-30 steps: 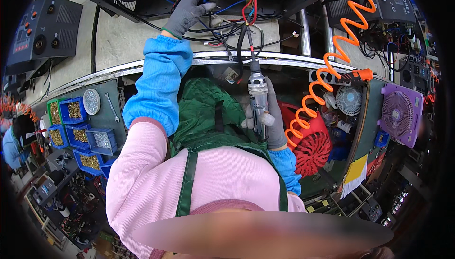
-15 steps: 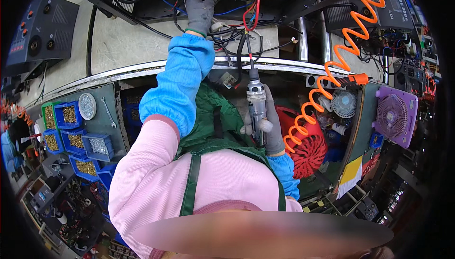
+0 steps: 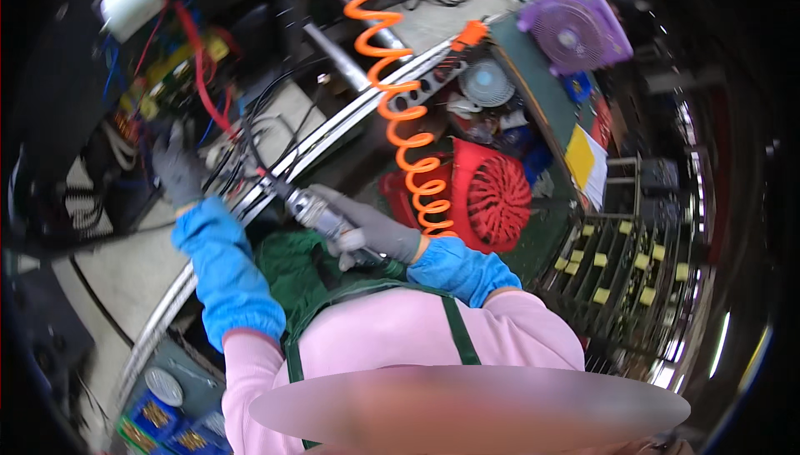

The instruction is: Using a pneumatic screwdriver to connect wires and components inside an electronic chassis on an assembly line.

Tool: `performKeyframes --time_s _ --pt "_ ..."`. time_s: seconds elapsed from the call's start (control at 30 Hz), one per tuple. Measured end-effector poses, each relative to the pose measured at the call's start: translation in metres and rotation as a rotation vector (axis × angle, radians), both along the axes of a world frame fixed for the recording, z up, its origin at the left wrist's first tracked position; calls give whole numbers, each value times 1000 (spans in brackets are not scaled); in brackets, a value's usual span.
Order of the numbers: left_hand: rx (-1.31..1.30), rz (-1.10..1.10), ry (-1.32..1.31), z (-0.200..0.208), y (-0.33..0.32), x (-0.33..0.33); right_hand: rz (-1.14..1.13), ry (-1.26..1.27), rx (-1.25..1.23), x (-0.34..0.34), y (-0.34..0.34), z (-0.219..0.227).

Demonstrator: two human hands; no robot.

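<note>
My right hand (image 3: 375, 226), in a grey glove, is wrapped round a silver air screwdriver (image 3: 321, 213). The tool lies tilted in front of my apron, its thin front end toward the bundle of wires at the bench edge. Reaching into an open dark machine housing (image 3: 50, 80), my left hand (image 3: 177, 172), also gloved, has its fingers stretched out among the wiring. Motion blur hides what the fingertips touch. Red wires (image 3: 200, 63) run down out of the housing close to that hand, and black cables (image 3: 275, 113) lie loose beside it.
An orange coiled air hose (image 3: 412, 134) hangs right of the tool. Beyond it are a red fan-like grille (image 3: 500, 201), a small pale fan (image 3: 487, 82) and a purple fan (image 3: 575, 26). A metal bench rail (image 3: 342, 113) crosses in front of me. Blue parts bins (image 3: 154, 417) stand at lower left.
My view has turned to the right, so the scene appears rotated. My left hand stays at the housing's wiring, and my right hand still grips the air screwdriver, which is now tilted up to the left.
</note>
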State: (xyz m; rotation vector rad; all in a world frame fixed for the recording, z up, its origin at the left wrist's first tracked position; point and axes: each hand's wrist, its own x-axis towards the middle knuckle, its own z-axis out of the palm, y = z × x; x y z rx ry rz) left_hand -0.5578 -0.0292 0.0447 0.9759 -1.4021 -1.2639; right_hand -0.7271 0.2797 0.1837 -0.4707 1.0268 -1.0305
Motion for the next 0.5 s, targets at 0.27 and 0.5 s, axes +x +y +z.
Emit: performKeyframes --time_s 0.27,0.5 --pt "-493 119 -388 31 33 -25 -38 9 -63 -3 6 -11" --pt "1 136 194 22 27 -37 -42 -2 -89 -5 7 -7"
